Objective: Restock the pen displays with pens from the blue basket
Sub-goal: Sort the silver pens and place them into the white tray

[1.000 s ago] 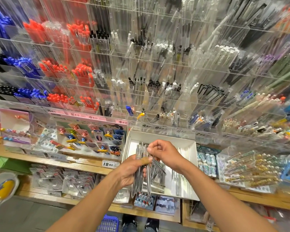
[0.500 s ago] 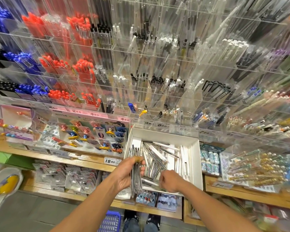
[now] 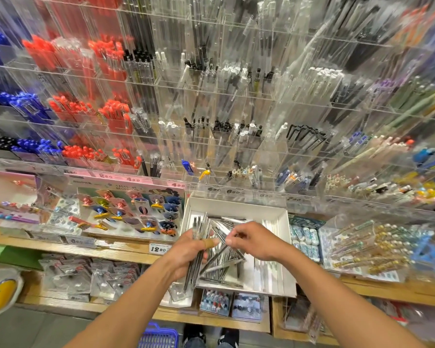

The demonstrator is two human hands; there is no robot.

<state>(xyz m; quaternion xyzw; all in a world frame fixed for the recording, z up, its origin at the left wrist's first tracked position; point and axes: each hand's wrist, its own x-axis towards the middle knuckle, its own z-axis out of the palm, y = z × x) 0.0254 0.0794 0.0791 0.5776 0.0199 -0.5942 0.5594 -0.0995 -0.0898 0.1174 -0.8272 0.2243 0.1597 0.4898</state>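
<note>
Price tags: small labels [image 3: 133, 179] along the front rail of the clear pen display [image 3: 211, 101] read 2.80, 4.90, 4.90, 4.80 and 6.90 from left to right; further right one reads 7.90. A tag [image 3: 158, 249] on the wooden shelf edge reads 12.90.
Card display: a tray of novelty pens [image 3: 133, 212] sits left of the white box; its header has handwriting-style print too blurred to read.
Blue basket: only its rim [image 3: 158, 335] shows at the bottom edge, on the floor beside the person's shoes.
Left hand: the left hand [image 3: 189, 249] holds a bundle of pens [image 3: 195, 270] upright, fingers curled round the barrels; a tan bandage wraps the thumb [image 3: 209, 243].
White box: an open white box [image 3: 284, 247] on the shelf holds loose pens [image 3: 221, 272] lying at mixed angles, directly under both hands.
Right hand: the right hand [image 3: 255, 243] is just right of the bundle, its fingertips [image 3: 229, 241] pinched together near the thumb of the other hand. What they pinch is too small to make out; they seem to meet a pen slanting down toward the box.
Right shelf: packs of erasers [image 3: 304, 237] and a clear case of gold-trimmed pens [image 3: 367, 244] stand right of the box.
</note>
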